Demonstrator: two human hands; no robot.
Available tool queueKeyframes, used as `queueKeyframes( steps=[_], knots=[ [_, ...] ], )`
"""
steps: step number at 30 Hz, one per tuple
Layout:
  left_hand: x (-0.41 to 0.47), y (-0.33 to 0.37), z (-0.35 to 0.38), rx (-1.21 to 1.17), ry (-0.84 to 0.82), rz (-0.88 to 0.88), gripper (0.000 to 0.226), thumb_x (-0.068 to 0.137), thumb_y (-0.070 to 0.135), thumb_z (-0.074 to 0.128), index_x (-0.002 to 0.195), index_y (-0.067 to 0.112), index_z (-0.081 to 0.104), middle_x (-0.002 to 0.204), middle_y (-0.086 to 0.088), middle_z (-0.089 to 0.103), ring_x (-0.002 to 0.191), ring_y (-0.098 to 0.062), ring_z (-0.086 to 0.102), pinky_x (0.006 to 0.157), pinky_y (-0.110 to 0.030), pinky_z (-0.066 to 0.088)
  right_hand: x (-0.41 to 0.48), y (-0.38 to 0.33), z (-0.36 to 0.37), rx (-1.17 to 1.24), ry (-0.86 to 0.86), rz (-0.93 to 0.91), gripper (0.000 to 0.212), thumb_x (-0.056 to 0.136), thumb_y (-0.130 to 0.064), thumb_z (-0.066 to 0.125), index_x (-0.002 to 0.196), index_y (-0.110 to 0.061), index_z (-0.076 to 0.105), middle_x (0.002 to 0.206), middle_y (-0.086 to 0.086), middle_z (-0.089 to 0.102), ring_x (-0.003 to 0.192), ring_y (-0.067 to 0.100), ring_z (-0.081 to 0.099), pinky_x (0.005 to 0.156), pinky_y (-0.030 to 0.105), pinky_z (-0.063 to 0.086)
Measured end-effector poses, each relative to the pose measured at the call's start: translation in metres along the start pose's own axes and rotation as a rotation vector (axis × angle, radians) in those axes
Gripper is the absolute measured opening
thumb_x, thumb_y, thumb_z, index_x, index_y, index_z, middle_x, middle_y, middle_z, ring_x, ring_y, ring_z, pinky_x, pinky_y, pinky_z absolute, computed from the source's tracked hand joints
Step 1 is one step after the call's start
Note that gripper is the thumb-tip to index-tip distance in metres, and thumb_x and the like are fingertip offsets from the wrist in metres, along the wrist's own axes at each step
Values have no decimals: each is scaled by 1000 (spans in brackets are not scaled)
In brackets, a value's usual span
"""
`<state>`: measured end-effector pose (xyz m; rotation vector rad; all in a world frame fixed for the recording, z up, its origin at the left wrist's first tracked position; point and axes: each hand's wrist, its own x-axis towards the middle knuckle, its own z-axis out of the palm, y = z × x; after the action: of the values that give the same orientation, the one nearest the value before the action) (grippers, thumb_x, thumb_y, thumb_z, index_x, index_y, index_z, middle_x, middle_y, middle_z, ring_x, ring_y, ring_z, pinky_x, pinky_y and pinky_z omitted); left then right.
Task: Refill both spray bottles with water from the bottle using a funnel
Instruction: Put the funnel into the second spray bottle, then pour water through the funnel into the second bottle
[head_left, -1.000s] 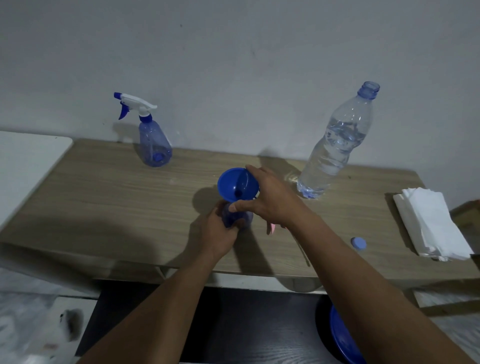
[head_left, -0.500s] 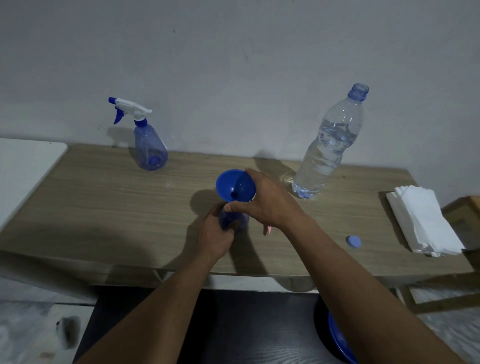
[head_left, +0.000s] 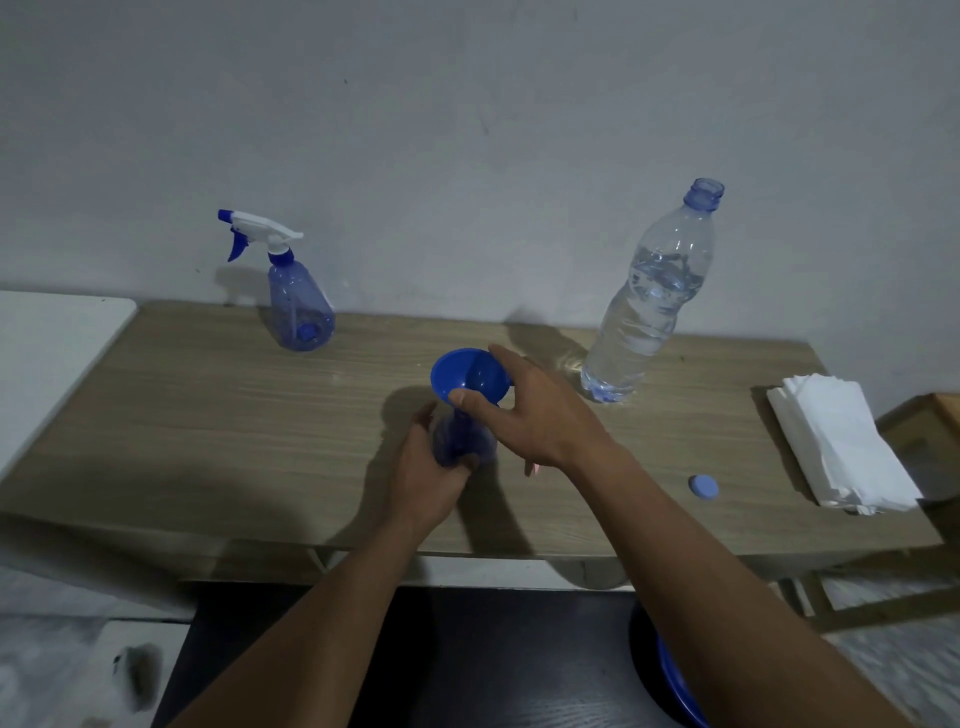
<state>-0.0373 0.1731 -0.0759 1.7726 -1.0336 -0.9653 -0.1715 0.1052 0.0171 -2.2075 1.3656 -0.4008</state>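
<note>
My left hand (head_left: 426, 478) hugs the spray bottle (head_left: 458, 441) so it won't tip; my right hand (head_left: 545, 421) pinches the funnel (head_left: 462, 375) steady just above it.

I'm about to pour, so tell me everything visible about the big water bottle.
The water bottle is clear, ribbed plastic with a bluish neck, and its mouth is open with no cap on. It stands on its base at the back right of the wooden table, near the wall, roughly two thirds full. Only the table touches it.
</note>
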Motion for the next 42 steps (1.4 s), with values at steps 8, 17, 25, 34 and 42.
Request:
queueKeyframes(
  steps=[8,17,25,34,42],
  knots=[
    [-11,37,5,-161,153,154,121,64,36,91,155,30,12,153,8,34,138,-6,34,104,-28,31,-8,28,-31,159,542,19,41,95,-36,64,129,-14,61,121,3,62,106,15,61,88,31,50],
    [-3,62,24,-170,251,158,113,67,44,88,155,32,18,152,8,34,118,-3,40,90,-27,36,42,95,-79,475,923,282,111,75,-33,88,157,-23,14,159,10,23,145,25,31,113,33,34],
    [-1,56,33,-138,285,163,98,74,42,83,153,30,26,140,11,48,115,-4,49,72,-6,33,72,132,-73,513,790,137,98,75,-41,87,151,-32,26,151,-5,40,133,16,48,108,40,47],
    [1,57,29,-93,285,160,91,77,35,83,151,26,32,133,10,52,109,-6,53,72,-5,35,77,141,-86,526,797,56,88,84,-36,80,152,-35,25,143,3,55,118,18,62,92,23,47],
    [5,54,27,-160,271,151,86,72,31,87,143,29,37,123,10,56,101,-4,58,77,-17,45,57,121,-140,238,433,-98,96,83,-36,80,153,-46,16,130,1,61,104,9,62,79,7,41]
  ],
)
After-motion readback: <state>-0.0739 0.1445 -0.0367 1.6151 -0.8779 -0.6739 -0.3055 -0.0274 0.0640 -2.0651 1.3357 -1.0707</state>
